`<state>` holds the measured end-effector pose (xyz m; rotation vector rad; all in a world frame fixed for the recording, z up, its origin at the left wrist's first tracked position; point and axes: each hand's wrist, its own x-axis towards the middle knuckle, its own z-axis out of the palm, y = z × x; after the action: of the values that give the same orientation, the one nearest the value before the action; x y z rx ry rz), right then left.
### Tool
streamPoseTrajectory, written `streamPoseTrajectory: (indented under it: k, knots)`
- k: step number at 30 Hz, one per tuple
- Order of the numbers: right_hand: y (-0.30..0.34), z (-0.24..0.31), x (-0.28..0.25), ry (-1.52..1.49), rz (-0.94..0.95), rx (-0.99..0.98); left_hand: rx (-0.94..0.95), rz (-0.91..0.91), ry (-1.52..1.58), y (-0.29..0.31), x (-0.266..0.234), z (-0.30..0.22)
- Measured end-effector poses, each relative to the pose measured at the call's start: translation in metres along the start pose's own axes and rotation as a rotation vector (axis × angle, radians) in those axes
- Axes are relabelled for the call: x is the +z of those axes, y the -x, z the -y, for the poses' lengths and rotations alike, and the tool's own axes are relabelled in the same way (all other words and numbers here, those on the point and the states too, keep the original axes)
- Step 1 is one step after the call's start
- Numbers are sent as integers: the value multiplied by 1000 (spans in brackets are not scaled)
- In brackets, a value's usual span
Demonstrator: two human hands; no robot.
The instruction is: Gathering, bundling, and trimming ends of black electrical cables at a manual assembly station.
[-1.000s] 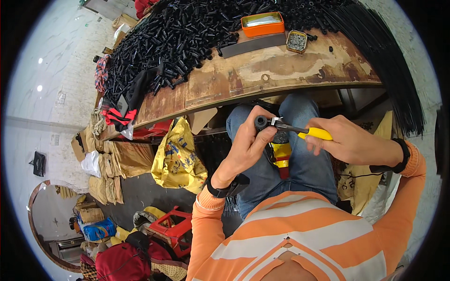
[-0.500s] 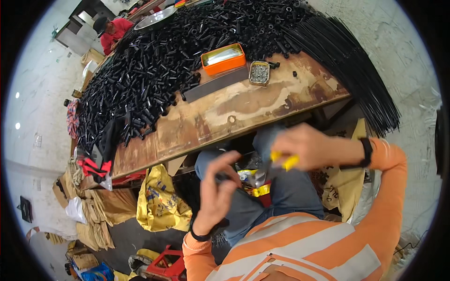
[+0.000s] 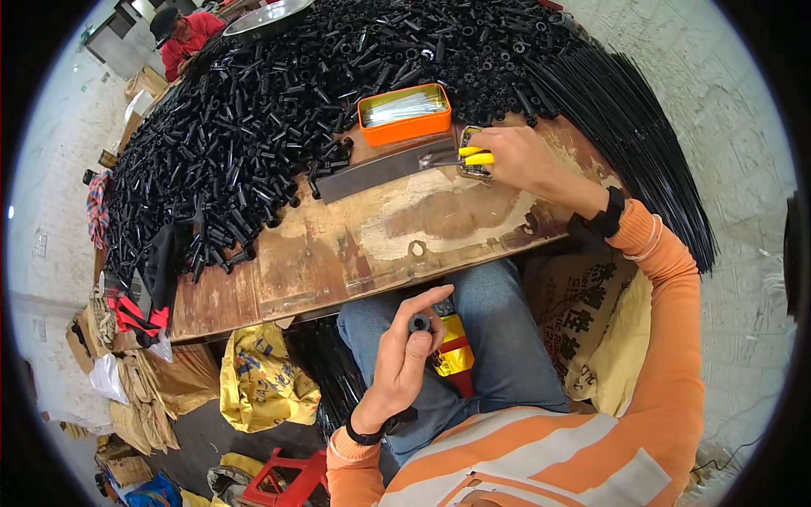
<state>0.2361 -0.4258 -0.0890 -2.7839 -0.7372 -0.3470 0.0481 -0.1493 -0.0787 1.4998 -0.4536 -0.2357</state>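
Above my lap, my left hand [image 3: 402,359] is closed around a small black tubular part [image 3: 419,322], its round hollow end showing by the thumb. My right hand [image 3: 528,160] reaches over the table and grips yellow-handled pliers [image 3: 479,158]. The pliers' jaws point left over a dark grey flat bar [image 3: 372,175]. Partly hidden under the right hand is a small square tin [image 3: 467,135]. An orange box [image 3: 405,130] holding thin silvery rods stands just beyond the bar. A great heap of black tubular parts [image 3: 253,135] covers the far and left table.
A bundle of long black rods [image 3: 650,152] hangs over the table's right end. A metal basin [image 3: 269,19] rests on the heap. At the far left is a person in red [image 3: 196,35]. Below the wooden table [image 3: 296,262] are a yellow sack [image 3: 266,380] and a red stool [image 3: 291,477].
My right hand with the pliers has moved from above my lap up and forward to the small tin. My left hand stays over my lap, holding the black part. The view has shifted slightly.
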Motion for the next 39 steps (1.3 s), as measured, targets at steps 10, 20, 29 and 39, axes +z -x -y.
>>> streamPoseTrajectory:
  k: [10,20,29,39]
  knots:
    - [-4,-27,-4,-563,47,327,227,-264,71,23,29,-7]
    - [0,-31,-2,-880,76,400,228,-173,16,56,25,-25]
    - [36,30,-38,-1799,200,557,101,-207,179,41,18,-7]
    - [126,177,-60,-1582,52,386,91,-126,238,32,28,-9]
